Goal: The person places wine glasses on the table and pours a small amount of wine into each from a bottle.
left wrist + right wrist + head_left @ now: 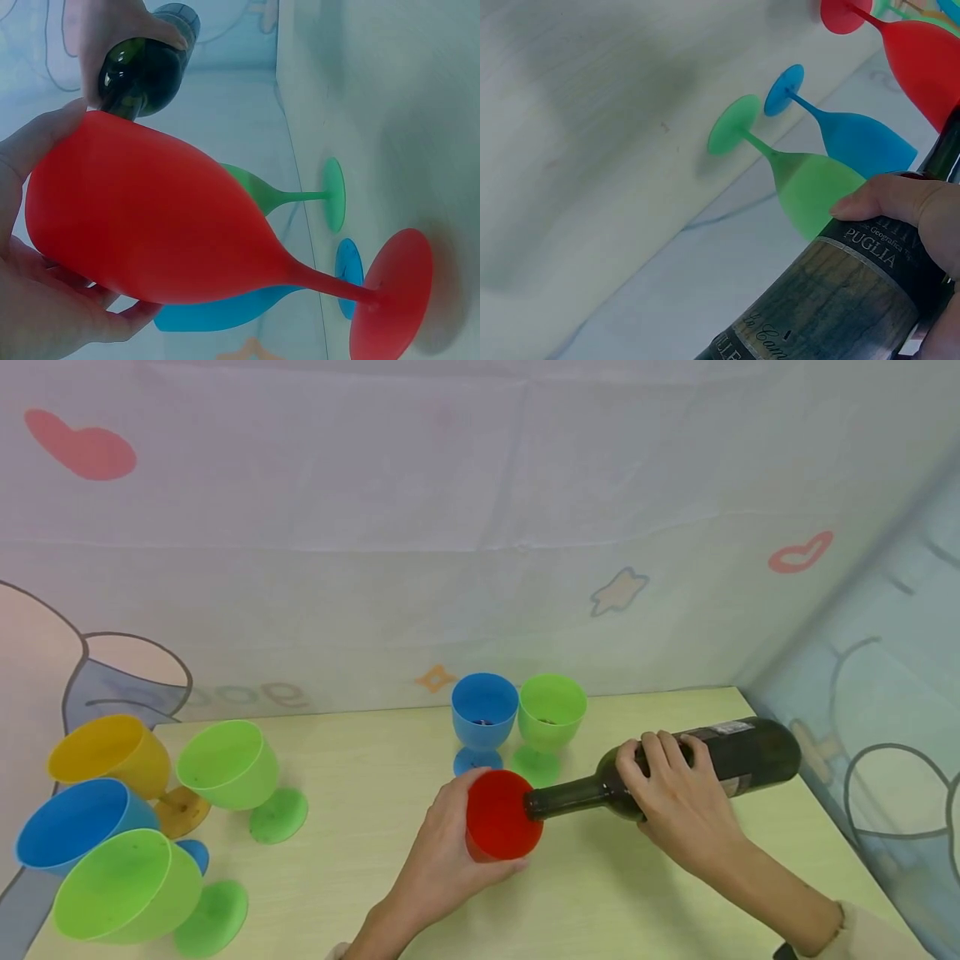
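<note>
My left hand (450,843) grips the bowl of a red plastic goblet (150,210), thumb on one side and fingers round the other. In the left wrist view its stem and round foot show close over the table. My right hand (678,802) holds a dark green wine bottle (757,752) round its body, tilted with the neck pointing left. The bottle's mouth is right at the goblet's rim. A printed label (840,285) faces the right wrist camera. Just behind the red goblet stand a blue goblet (483,710) and a green goblet (551,710), side by side, with small dark traces in their bowls.
At the table's left are a yellow goblet (112,752), a blue goblet (82,827) and two green goblets, one farther back (232,768) and one nearer (127,893). A printed cloth (375,527) hangs along the back edge of the pale table (360,777).
</note>
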Demonstrator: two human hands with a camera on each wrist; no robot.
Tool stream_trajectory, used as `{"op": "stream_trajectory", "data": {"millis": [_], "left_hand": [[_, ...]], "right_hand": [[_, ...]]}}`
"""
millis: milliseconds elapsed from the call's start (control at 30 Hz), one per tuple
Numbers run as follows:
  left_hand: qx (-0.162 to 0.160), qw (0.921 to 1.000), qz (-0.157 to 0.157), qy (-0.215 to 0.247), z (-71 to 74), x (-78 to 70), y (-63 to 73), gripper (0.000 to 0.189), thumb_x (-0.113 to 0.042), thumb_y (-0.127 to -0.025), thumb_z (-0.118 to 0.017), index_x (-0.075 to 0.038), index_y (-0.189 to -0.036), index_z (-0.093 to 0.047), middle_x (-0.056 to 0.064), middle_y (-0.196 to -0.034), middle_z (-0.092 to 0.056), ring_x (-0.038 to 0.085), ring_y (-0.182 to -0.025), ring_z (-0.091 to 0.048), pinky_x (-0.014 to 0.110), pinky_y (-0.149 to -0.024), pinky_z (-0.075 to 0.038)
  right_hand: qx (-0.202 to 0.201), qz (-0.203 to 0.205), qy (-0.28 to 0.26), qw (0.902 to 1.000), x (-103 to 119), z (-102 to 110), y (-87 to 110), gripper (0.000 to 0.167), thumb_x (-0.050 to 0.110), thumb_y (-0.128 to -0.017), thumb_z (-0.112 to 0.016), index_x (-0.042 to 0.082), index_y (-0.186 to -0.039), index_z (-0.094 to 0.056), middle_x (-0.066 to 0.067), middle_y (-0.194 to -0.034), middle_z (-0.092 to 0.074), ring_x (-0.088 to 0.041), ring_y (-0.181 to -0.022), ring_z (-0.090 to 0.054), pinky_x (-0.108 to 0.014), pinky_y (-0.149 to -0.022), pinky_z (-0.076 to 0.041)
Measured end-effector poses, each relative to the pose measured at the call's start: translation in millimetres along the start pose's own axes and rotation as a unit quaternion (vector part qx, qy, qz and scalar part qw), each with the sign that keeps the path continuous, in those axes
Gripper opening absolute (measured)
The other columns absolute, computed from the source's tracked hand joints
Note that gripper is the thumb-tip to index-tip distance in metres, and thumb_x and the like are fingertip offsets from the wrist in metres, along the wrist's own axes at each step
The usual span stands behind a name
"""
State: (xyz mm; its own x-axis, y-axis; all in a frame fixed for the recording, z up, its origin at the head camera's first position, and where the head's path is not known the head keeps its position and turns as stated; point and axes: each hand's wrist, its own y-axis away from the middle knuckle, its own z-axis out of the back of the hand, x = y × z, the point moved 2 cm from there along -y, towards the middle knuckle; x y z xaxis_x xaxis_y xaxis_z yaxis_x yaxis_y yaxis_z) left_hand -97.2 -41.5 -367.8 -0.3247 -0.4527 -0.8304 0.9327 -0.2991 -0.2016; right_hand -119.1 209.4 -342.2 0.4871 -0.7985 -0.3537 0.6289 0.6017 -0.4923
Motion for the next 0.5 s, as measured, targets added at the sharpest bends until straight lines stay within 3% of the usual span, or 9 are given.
{"op": "stream_trajectory", "data": {"millis": [500], "left_hand": [[-0.004,1.0000,-0.004,-0.001,0.2,1.4,0.4,0.084,-0.024,-0.064,-0.083,-0.010,-0.132,-0.036,0.001,-0.121,-0.047,0.019,-0.111,-0.044,0.035,-0.074,-0.050]], "right_hand": [[0.007,0.009,0.002,0.9999,-0.1,4.0,-4.3,0.072,0.015,-0.042,-0.083,-0.004,-0.101,-0.045,-0.024,-0.089,-0.049,-0.039,-0.080,-0.051,-0.054,-0.072,-0.042]]}}
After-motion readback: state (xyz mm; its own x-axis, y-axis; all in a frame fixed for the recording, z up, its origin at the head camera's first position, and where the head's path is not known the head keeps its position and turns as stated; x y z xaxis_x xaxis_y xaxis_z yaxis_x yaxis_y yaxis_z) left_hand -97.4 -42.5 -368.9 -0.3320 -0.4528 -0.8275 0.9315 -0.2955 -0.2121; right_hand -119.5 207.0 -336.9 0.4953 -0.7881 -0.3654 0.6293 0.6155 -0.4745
